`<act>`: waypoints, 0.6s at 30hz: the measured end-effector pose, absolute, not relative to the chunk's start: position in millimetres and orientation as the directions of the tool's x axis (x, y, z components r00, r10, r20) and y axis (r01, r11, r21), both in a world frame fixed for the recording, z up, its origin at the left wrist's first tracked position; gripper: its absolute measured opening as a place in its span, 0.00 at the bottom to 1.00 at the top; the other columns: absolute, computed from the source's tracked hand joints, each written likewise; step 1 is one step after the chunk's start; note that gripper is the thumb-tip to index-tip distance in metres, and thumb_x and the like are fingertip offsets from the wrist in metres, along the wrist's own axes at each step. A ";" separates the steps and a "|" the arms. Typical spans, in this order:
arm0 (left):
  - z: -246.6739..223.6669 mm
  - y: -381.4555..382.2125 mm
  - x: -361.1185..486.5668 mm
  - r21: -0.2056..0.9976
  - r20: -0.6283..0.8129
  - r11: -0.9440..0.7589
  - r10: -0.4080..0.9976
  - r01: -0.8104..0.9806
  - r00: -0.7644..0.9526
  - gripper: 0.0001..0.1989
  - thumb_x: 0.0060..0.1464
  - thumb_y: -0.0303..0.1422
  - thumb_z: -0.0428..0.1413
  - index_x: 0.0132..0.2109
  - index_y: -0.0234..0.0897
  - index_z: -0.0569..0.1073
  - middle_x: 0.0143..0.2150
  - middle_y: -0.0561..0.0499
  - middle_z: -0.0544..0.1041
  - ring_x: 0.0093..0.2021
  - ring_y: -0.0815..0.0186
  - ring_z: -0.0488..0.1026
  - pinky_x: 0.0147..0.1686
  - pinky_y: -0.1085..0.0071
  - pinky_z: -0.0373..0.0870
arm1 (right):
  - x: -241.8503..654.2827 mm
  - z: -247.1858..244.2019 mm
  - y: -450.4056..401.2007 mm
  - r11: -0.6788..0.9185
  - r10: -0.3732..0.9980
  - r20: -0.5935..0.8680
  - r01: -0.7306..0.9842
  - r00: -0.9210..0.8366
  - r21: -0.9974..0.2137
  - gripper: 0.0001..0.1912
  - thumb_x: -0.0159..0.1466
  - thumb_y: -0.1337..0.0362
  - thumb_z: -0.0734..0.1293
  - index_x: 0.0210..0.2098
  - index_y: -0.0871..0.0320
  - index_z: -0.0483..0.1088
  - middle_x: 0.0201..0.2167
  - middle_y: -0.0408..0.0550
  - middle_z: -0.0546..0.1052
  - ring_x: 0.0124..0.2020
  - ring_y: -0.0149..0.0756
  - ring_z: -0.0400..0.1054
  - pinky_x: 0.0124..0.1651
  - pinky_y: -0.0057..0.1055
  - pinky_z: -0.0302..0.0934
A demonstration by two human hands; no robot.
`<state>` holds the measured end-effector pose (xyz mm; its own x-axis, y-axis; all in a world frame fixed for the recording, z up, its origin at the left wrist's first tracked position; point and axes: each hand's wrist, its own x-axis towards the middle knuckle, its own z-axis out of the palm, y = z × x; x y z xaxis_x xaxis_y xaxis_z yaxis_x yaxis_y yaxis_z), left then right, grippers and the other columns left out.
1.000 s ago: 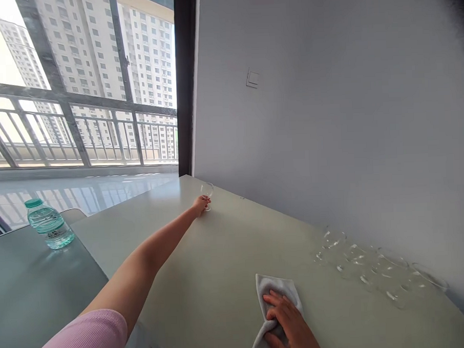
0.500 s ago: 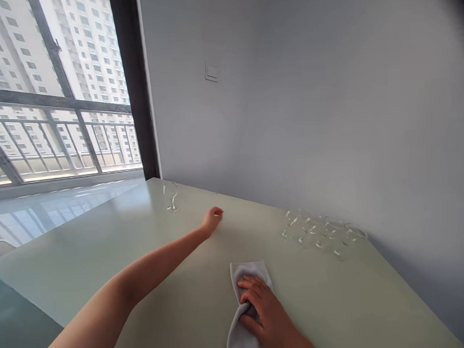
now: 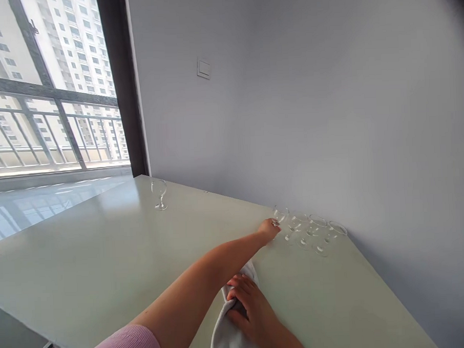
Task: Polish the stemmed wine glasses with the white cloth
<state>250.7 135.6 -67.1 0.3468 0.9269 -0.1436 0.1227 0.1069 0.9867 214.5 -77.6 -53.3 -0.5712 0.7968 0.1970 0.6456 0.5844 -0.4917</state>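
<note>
My left hand is stretched across the table to a row of clear stemmed glasses. Its fingers are closed round the stem of the nearest stemmed glass, whose bowl shows above the hand; the foot is hidden. To the right stand several more stemmed glasses, upright and close together. My right hand is pressed on a grey-white cloth on the table, with folds of it between thumb and fingers. My left forearm covers part of the cloth.
One stemmed glass stands alone at the far left of the pale glossy table. Walls border the table behind and on the right. A large window is at the left, beyond the table's edge.
My left hand has moved right from the middle of the table to the leftmost glass of the row. My right hand stays on the cloth. The view has turned slightly right.
</note>
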 end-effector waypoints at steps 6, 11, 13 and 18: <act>-70.8 131.4 203.2 0.977 -0.083 0.044 0.979 0.209 0.186 0.10 0.43 0.29 0.56 0.37 0.37 0.74 0.31 0.50 0.74 0.28 0.70 0.68 0.29 0.75 0.64 | 218.5 -62.7 -74.9 0.594 0.789 0.191 0.646 -0.584 -0.480 0.09 0.57 0.63 0.62 0.37 0.55 0.66 0.53 0.49 0.66 0.57 0.43 0.54 0.58 0.45 0.48; -73.8 129.8 101.2 0.977 -0.029 0.021 0.999 0.212 0.034 0.09 0.43 0.28 0.56 0.36 0.36 0.74 0.29 0.52 0.73 0.27 0.72 0.67 0.31 0.76 0.63 | 220.7 -68.3 -71.4 0.649 0.748 0.210 0.628 -0.630 -0.428 0.11 0.59 0.56 0.60 0.37 0.55 0.67 0.52 0.51 0.66 0.56 0.44 0.55 0.56 0.46 0.52; -74.0 129.5 50.4 0.980 -0.016 0.025 0.999 0.200 -0.045 0.09 0.44 0.28 0.56 0.36 0.35 0.74 0.28 0.52 0.72 0.25 0.73 0.66 0.29 0.76 0.63 | 221.5 -70.9 -70.4 0.663 0.738 0.216 0.631 -0.639 -0.402 0.12 0.60 0.56 0.59 0.37 0.55 0.67 0.52 0.51 0.66 0.56 0.44 0.55 0.55 0.46 0.52; -68.9 126.2 -71.4 0.988 0.003 0.039 0.963 0.151 -0.269 0.09 0.45 0.30 0.54 0.37 0.33 0.71 0.25 0.54 0.69 0.20 0.76 0.60 0.22 0.78 0.59 | 224.2 -79.6 -66.2 0.696 0.714 0.249 0.625 -0.654 -0.355 0.12 0.60 0.56 0.59 0.37 0.55 0.68 0.51 0.51 0.67 0.55 0.44 0.57 0.55 0.46 0.54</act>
